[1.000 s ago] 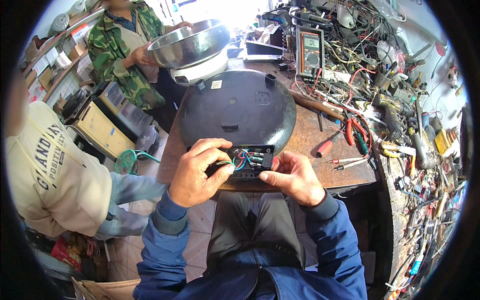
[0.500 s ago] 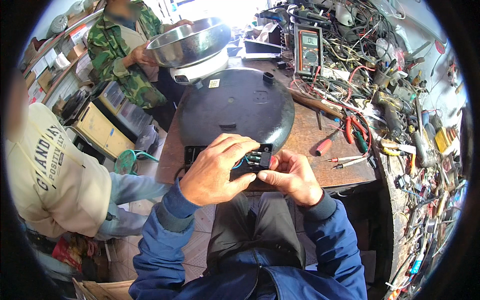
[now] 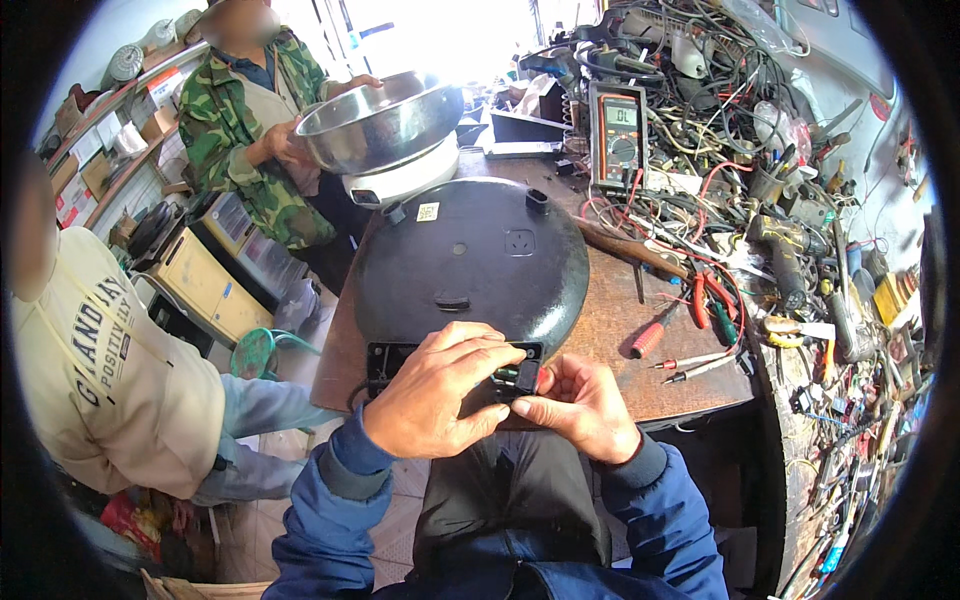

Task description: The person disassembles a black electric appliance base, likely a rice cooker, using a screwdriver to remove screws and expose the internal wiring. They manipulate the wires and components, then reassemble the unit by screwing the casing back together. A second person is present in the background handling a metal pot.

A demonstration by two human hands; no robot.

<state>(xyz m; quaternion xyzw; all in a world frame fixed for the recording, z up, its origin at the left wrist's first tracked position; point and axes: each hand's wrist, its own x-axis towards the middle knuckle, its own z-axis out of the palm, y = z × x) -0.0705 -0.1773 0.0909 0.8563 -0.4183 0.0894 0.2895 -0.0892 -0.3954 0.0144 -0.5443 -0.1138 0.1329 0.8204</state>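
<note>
A round black appliance (image 3: 470, 265), like an electric griddle lying underside up, covers much of the wooden table. At its near edge is a long black housing (image 3: 382, 360), opened, with metal parts and wiring partly showing inside. My left hand (image 3: 432, 395) arches over this housing, fingers bent across it and thumb along the near side. On the right end, my right hand (image 3: 580, 405) pinches a small black plastic block (image 3: 531, 372) between thumb and fingers. A bit of red shows at those fingertips; what it is I cannot make out.
A multimeter (image 3: 618, 135) stands beyond tangled cables on the right. A red-handled screwdriver (image 3: 652, 335), pliers (image 3: 700, 298) and test probes (image 3: 695, 367) lie nearer. Across the table, a person in camouflage (image 3: 255, 150) holds a steel basin (image 3: 385, 125); another person (image 3: 120, 370) is at left.
The whole scene sits lower in the picture as my head has tilted up. My left fingers now cover more of the blue wire. Both hands stay at the housing.
</note>
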